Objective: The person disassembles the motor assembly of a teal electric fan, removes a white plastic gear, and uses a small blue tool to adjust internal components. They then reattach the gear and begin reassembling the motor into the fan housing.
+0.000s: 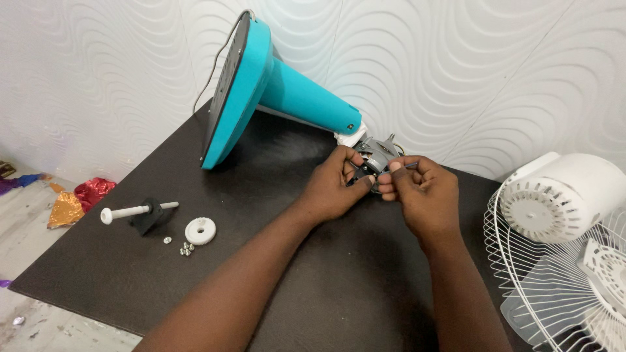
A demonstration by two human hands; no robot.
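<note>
Looking down from your head: your left hand (336, 186) and right hand (417, 192) both pinch the small grey motor part (378, 156) at the far end of the blue fan stand (274, 85). If your fingers slip, it could drop. The tiny screws (186, 248) on the near left could roll off the dark table (293, 287).

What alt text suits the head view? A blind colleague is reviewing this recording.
Two hands, left and right, grip a grey motor at the end of a teal fan stand lying on a dark table. Screws and a white knob lie left; a white fan guard sits right.
</note>
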